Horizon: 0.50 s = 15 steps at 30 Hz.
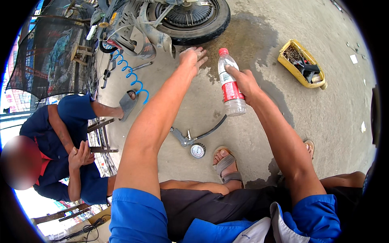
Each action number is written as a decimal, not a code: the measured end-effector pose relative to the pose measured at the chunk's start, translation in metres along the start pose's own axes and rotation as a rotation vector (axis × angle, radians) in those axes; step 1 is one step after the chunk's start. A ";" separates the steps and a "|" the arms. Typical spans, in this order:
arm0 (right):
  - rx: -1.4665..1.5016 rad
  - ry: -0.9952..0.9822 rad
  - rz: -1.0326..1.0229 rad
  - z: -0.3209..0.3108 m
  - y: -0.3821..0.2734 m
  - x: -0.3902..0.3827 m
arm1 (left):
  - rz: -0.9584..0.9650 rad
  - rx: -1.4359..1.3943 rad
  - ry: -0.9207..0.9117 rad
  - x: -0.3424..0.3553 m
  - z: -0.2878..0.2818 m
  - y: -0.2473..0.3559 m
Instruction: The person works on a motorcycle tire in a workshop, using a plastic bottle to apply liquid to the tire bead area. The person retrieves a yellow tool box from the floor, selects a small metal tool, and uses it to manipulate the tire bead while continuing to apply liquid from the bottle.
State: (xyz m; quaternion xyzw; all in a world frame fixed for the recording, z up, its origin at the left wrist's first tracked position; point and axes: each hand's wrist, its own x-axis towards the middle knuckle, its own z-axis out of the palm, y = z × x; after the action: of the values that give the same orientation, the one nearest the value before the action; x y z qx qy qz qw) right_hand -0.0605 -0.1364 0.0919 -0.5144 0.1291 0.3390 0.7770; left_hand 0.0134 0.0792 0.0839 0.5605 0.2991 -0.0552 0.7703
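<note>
A clear plastic bottle with a red cap and red label (232, 90) is gripped in my right hand (244, 84), its cap pointing away from me. The bottle looks mostly see-through; whether liquid is in it I cannot tell. My left hand (193, 59) reaches out just below the black tire (202, 37) of a two-wheeled vehicle, fingers spread and holding nothing. Between that hand and the tire a small gap shows. On the ground between my forearms lies a tire inflator gun with a round gauge (197, 150), its dark hose running up toward the bottle.
A yellow tray (298, 77) with metal parts lies on the ground at right. A wet patch (259, 36) spreads near the wheel. A coiled blue air hose (131, 73) hangs at left. Another person in dark blue (69, 133) sits at left, hands together.
</note>
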 end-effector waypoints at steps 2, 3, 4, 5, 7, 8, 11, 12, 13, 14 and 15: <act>0.031 0.016 -0.011 -0.001 0.006 0.004 | 0.020 -0.031 -0.004 0.003 0.003 0.000; 0.034 0.010 -0.008 -0.001 0.006 0.004 | 0.026 -0.060 0.006 0.003 0.005 0.001; 0.038 0.003 -0.005 -0.001 0.005 0.004 | 0.032 -0.089 0.015 0.003 0.007 0.002; 0.041 -0.003 -0.003 -0.002 0.005 0.004 | 0.032 -0.109 0.012 0.004 0.008 0.004; 0.037 0.023 0.000 -0.002 0.005 0.005 | 0.028 -0.150 0.004 0.006 0.009 0.008; 0.035 0.035 0.001 -0.002 0.005 0.005 | 0.038 -0.150 0.023 0.006 0.010 0.008; 0.005 0.035 -0.002 -0.003 0.004 0.005 | 0.057 -0.149 0.070 0.004 0.013 0.009; 0.003 0.031 -0.002 -0.002 0.003 0.004 | 0.057 -0.152 0.077 0.006 0.009 0.011; 0.000 0.028 -0.002 -0.001 0.001 0.002 | 0.057 -0.155 0.084 0.008 0.006 0.013; -0.003 0.024 -0.001 0.000 0.001 0.002 | 0.072 -0.159 0.118 0.010 0.002 0.014; -0.004 0.019 -0.004 0.000 0.001 0.002 | 0.087 -0.163 0.150 0.010 -0.002 0.016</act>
State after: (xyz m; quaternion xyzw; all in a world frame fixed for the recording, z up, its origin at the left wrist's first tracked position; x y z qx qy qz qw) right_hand -0.0598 -0.1355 0.0897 -0.5193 0.1348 0.3326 0.7756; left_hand 0.0278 0.0891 0.0919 0.5111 0.3349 0.0452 0.7903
